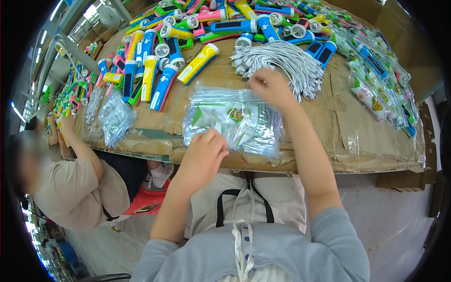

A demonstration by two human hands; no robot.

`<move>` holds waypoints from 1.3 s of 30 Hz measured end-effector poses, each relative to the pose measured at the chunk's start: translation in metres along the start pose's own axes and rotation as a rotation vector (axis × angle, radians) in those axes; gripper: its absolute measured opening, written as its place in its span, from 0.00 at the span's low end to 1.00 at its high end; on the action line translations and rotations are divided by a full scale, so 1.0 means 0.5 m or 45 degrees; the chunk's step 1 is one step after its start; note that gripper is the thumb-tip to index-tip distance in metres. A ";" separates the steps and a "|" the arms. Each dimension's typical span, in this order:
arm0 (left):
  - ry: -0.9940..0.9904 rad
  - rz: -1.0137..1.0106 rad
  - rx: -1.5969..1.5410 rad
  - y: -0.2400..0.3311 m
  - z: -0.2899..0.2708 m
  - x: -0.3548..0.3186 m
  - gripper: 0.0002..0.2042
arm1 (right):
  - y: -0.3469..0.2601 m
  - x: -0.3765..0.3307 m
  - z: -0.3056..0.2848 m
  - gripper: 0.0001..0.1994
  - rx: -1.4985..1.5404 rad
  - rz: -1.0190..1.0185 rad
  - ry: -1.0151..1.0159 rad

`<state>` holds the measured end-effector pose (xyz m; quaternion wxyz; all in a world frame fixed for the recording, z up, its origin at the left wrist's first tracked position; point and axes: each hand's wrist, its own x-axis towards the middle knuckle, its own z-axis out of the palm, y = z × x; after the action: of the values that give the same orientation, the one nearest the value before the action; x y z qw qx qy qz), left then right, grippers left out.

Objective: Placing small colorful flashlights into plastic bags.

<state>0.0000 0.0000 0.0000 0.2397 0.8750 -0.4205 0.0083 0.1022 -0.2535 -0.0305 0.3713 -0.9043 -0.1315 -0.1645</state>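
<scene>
Clear bags (235,123) with printed cards stacked on surface (357,136), left hand (203,149) pinching top bag, right hand (268,86) clenched on white cables (282,61).

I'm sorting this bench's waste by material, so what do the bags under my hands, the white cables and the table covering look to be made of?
The bags look like thin clear plastic film: glossy, crinkled, with printed cards showing through. The white cables seem to have a smooth, matte plastic or rubbery jacket; they bend in loose loops. The table covering looks like brown cardboard, dull, creased and torn at the edges, partly taped.
</scene>
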 end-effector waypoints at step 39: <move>0.357 -0.721 0.215 -0.189 -0.027 0.092 0.10 | -0.220 0.005 0.001 0.11 -0.946 -0.187 -1.378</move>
<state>0.1024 0.0225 -0.0170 0.2146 0.9644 -0.1211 0.0965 0.0650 -0.1768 0.0393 -0.0961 -0.9160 -0.2954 0.2537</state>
